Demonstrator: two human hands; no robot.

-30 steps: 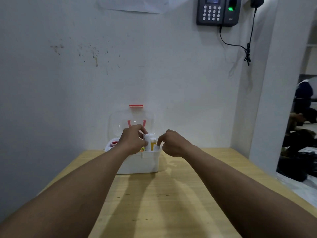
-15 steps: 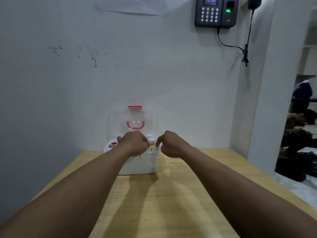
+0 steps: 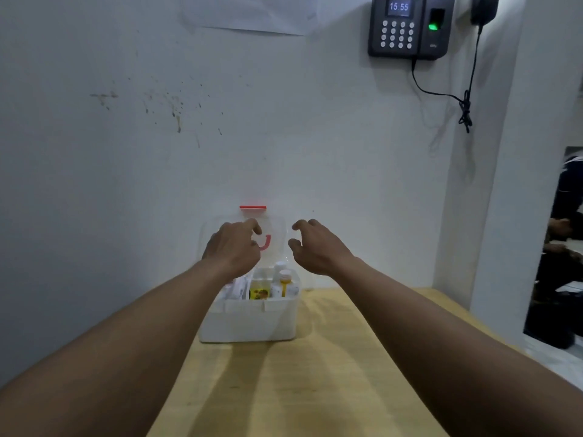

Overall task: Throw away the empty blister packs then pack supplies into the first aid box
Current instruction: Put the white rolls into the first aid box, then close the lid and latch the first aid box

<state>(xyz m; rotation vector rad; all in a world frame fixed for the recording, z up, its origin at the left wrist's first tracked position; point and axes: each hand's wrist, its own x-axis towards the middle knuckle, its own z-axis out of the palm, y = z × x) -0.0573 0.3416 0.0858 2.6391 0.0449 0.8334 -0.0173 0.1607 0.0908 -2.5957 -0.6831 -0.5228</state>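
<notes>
A white first aid box [image 3: 249, 323] stands on the wooden table against the wall. Its clear lid [image 3: 277, 234], with a red handle and a red latch, stands upright behind it. Inside I see a yellow packet [image 3: 259, 293], small white bottles with an orange-banded one [image 3: 285, 281], and white packets at the left. My left hand [image 3: 235, 246] is raised in front of the lid, fingers curled at the red handle, holding nothing that I can see. My right hand [image 3: 315, 246] hovers beside the lid's right edge, fingers spread and empty.
The wooden table [image 3: 299, 389] runs from the wall toward me. A keypad device [image 3: 410, 26] with a dangling cable hangs on the wall at upper right. A doorway at the far right shows a seated person and dark bags on the floor.
Both hands have lifted out of the box, from its contents up to the level of the upright lid. The right hand's fingers have spread apart. The bottles now show uncovered.
</notes>
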